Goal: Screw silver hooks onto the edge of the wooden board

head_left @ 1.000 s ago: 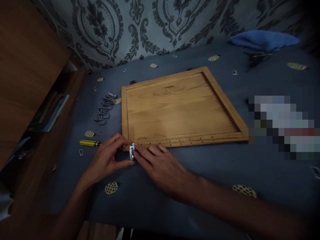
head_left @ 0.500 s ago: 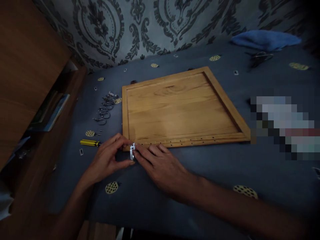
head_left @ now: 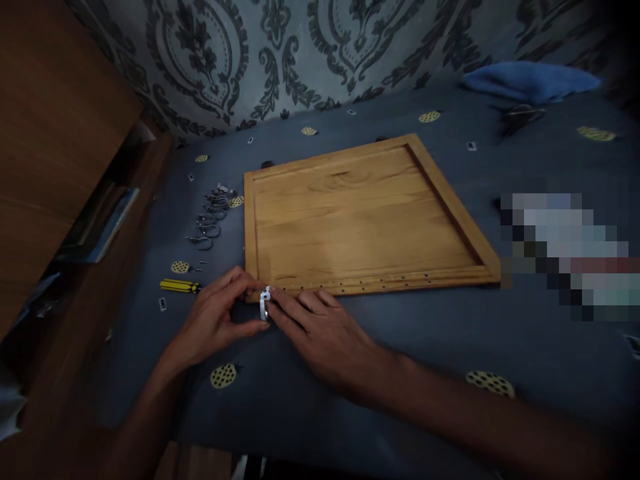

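Observation:
A framed wooden panel [head_left: 360, 213] lies flat on a dark blue patterned sheet [head_left: 425, 347], with a row of small holes along its near edge. At its near left corner both hands pinch a small white metal clip [head_left: 264, 302]. My left hand [head_left: 216, 319] holds the clip from the left with thumb and fingers closed on it. From the right, my right hand [head_left: 320, 333] presses its fingertips against the same clip and the panel's edge.
Several metal rings and hooks [head_left: 210, 217] lie left of the panel. A yellow-handled screwdriver [head_left: 179, 286] lies near my left hand. A blue cloth [head_left: 530, 80] and a dark tool [head_left: 517, 115] lie far right. A wooden cabinet [head_left: 55, 147] stands at left.

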